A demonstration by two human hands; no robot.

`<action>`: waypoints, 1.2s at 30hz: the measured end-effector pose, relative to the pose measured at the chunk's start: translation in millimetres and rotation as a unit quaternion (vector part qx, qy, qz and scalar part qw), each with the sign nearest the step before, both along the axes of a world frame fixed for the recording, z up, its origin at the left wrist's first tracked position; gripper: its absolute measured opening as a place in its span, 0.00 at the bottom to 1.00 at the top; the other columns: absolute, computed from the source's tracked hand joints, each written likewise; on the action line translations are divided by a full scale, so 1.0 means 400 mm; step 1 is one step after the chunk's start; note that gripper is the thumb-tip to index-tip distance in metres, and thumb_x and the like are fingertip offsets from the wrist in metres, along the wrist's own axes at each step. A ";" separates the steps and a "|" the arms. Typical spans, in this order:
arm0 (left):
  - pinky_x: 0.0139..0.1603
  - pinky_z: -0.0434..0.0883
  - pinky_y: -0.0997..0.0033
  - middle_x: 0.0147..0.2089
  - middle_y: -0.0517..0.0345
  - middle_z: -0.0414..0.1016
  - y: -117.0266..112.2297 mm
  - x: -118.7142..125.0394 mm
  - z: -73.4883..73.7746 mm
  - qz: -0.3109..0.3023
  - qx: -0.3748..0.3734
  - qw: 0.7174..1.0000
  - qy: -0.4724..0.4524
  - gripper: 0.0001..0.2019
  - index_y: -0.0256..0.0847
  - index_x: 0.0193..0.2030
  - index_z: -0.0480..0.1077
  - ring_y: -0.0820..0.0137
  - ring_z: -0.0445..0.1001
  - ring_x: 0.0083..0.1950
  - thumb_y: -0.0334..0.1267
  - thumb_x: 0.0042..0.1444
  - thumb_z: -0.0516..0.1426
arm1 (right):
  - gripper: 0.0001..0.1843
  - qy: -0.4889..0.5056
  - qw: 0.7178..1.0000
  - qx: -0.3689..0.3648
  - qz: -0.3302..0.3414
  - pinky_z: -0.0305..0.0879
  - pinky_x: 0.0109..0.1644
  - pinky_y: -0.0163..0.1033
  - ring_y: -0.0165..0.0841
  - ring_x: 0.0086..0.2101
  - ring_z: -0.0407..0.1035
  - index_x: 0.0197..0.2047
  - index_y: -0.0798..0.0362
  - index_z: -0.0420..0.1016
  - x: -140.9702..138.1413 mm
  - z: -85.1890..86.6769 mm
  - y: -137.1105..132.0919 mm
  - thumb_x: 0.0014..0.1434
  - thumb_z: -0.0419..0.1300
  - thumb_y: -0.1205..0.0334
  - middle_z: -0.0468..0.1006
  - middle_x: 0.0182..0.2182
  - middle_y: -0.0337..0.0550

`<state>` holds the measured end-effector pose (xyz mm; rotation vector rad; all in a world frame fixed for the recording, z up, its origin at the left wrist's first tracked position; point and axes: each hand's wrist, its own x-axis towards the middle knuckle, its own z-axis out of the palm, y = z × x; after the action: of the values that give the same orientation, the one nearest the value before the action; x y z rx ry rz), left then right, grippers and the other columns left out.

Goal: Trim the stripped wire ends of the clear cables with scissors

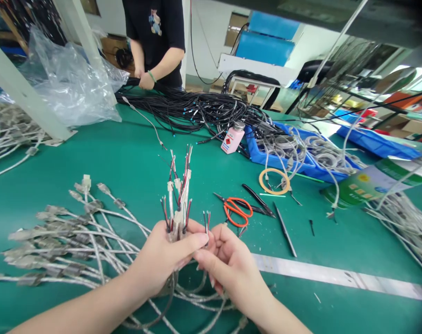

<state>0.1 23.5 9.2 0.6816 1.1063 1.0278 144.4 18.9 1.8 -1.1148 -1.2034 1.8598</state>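
Two bare forearms are reaching in from the bottom edge, meeting just above the green desk [127, 157]. The left hand [162, 260] is clenching a bundle of silvery braided cables with stripped red and black wire ends [178, 199], holding it upright so the wire ends are pointing up and away from the camera. The right hand [228, 264] is touching the left, its fingers [216, 234] pinching a single thin cable with short red and black tips [206, 219] just beside the bundle. Loose silvery cables with metal connectors [57, 232] are fanning out over the desk to the left, some looping beneath both hands. Orange-handled scissors [236, 211] are lying near the right hand. Farther back, a pink plastic bottle [232, 138] is standing beside a blue plastic tray [262, 157], and another person's hand [146, 81] is gripping a heap of black cables [197, 109].
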 end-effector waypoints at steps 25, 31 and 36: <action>0.17 0.50 0.78 0.20 0.62 0.72 0.001 -0.006 0.024 0.044 -0.002 0.999 -0.006 0.06 0.38 0.27 0.73 0.82 0.53 0.16 0.38 0.42 0.63 | 0.27 0.006 0.993 -0.080 0.083 0.62 0.14 0.23 0.20 0.14 0.63 0.44 0.54 0.63 -0.003 -0.009 -0.019 0.54 0.68 0.45 0.71 0.24 0.31; 0.17 0.51 0.77 0.10 0.71 0.53 0.000 -0.010 0.021 0.019 0.007 1.000 -0.006 0.07 0.39 0.23 0.72 0.81 0.49 0.15 0.39 0.47 0.62 | 0.29 0.023 0.992 -0.085 0.094 0.63 0.15 0.24 0.21 0.15 0.64 0.46 0.54 0.63 -0.007 -0.015 -0.023 0.53 0.69 0.44 0.69 0.24 0.30; 0.16 0.52 0.78 0.11 0.70 0.60 0.000 -0.009 0.026 0.027 0.003 1.000 0.007 0.05 0.40 0.23 0.72 0.81 0.51 0.14 0.37 0.44 0.62 | 0.29 0.024 0.991 -0.087 0.099 0.63 0.15 0.23 0.20 0.15 0.64 0.51 0.53 0.60 -0.010 -0.015 -0.026 0.55 0.68 0.48 0.68 0.23 0.29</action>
<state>-3.6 23.5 19.7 0.6679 1.1392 1.0746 140.4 8.6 -4.2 -1.0658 -1.1789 2.1655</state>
